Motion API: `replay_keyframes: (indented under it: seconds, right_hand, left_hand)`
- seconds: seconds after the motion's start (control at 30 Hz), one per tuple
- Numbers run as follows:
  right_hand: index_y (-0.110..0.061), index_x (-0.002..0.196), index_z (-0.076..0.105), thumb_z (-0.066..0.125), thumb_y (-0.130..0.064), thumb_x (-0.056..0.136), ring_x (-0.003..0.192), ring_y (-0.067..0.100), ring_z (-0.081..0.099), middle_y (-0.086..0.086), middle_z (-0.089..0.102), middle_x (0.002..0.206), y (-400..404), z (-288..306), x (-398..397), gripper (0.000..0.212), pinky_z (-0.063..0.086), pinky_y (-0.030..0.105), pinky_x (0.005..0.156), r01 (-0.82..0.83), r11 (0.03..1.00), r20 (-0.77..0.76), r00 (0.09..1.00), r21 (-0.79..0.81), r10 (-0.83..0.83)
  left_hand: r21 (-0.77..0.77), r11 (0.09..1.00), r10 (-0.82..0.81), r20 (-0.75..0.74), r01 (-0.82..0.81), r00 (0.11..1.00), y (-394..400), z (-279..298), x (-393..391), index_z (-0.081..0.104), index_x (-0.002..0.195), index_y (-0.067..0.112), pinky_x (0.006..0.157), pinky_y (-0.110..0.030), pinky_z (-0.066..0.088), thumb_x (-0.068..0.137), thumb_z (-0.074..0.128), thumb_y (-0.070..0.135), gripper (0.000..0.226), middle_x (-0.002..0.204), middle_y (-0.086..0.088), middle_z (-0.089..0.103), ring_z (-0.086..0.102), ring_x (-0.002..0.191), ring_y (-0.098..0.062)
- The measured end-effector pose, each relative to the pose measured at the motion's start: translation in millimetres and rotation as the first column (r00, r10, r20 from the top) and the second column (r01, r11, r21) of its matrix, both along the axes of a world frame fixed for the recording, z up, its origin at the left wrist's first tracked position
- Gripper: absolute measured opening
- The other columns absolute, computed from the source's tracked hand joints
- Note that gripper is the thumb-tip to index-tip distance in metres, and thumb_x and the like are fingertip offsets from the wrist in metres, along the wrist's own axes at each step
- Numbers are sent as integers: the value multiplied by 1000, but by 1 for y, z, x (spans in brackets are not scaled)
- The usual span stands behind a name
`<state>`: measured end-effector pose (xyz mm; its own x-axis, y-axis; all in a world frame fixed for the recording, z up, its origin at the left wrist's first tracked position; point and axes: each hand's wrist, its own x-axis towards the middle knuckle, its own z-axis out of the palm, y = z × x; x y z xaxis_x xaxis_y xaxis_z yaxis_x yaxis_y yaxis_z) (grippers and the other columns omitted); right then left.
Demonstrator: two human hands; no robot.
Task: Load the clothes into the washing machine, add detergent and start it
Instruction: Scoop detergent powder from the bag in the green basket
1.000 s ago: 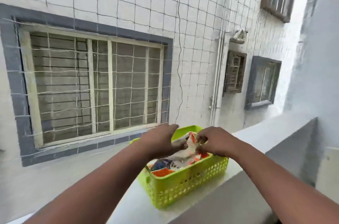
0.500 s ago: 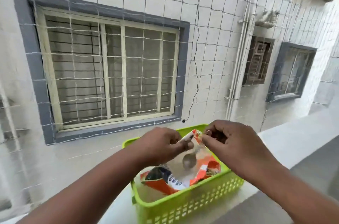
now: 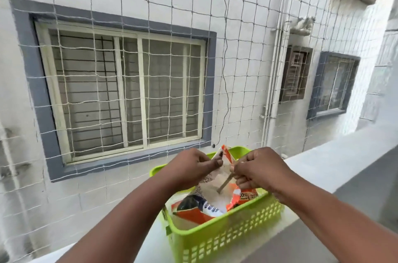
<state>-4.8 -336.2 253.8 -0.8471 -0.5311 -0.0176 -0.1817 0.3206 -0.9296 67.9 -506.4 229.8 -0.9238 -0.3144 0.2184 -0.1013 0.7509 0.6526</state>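
Ledge (image 3: 327, 161) with green basket (image 3: 226, 239), netted window behind.
Left hand (image 3: 189, 168) and right hand (image 3: 256, 170) pinch the detergent bag (image 3: 215, 194) mouth between them, spreading it.

A basket (image 3: 228, 239) sits on the ledge (image 3: 336, 168), a detergent bag (image 3: 206, 204) inside it — left hand (image 3: 189, 168) at the bag's left edge, right hand (image 3: 258, 168) at its right. Behind hangs netting (image 3: 247, 47), a window (image 3: 122, 95) beyond.
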Motion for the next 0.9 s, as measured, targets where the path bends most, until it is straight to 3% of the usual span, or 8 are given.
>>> replay_keyframes:
  seconds: [0.13, 0.27, 0.4, 0.53, 0.67, 0.77, 0.9]
  right_hand:
    - [11, 76, 61, 62, 9, 83, 51, 22, 60, 19, 59, 63, -4, 11, -5, 7, 59, 30, 58, 17, 998, 188, 982, 56, -27]
    - [7, 70, 60, 59, 6, 86, 47, 15, 59, 14, 58, 63, -4, 12, -11, 16, 57, 24, 51, 52, 997, 259, 964, 52, -64]
    - [6, 70, 58, 56, 4, 90, 36, 10, 58, 12, 57, 66, -1, 15, -10, 20, 55, 22, 46, 87, 995, 309, 946, 51, -99]
    - [8, 75, 59, 58, 4, 89, 34, 12, 60, 14, 58, 67, 9, 16, -6, 15, 56, 23, 45, 134, 991, 327, 936, 22, -134]
    - [8, 75, 60, 59, 4, 88, 35, 13, 61, 15, 59, 68, 21, 18, 2, 14, 54, 22, 40, 186, 982, 341, 926, -37, -163]
    - [8, 76, 60, 59, 3, 88, 36, 12, 59, 15, 58, 67, 29, 19, 9, 14, 53, 22, 40, 223, 969, 358, 918, -106, -172]
    - [7, 73, 60, 58, 2, 88, 35, 11, 58, 14, 56, 65, 35, 16, 17, 15, 53, 20, 39, 280, 943, 365, 909, -182, -200]
  left_hand:
    - [163, 987, -14, -2, 14, 1000, -5, -4, -6, 69, 75, 8, 61, -33, 42, 72, 57, 71, 64, 59, -6, 54, 50, 54, -19]
    - [67, 998, 0, -12, 1, 1000, -1, -2, -3, 64, 74, 1, 57, -30, 32, 88, 55, 57, 59, 53, -2, 42, 37, 50, -18]
    - [-89, 996, 1, -22, -3, 1000, 7, 3, 5, 62, 70, 8, 48, -28, 22, 93, 50, 53, 52, 49, 3, 36, 31, 44, -13]
    - [-122, 993, -10, -14, 8, 1000, 9, 6, 7, 71, 85, 8, 48, -28, 24, 95, 46, 52, 51, 51, 3, 41, 35, 46, -12]
    - [-150, 988, -26, -12, 24, 1000, 7, 4, 5, 71, 87, 8, 52, -30, 27, 95, 42, 55, 56, 61, -4, 50, 43, 54, -18]
    - [-171, 985, -30, -30, 25, 999, 5, 3, 2, 72, 92, 10, 60, -32, 40, 95, 37, 58, 59, 70, -5, 61, 55, 67, -23]
    - [-175, 984, -53, -45, 44, 998, 3, 1, 0, 71, 86, 12, 63, -31, 41, 94, 38, 59, 59, 62, -1, 55, 55, 68, -23]
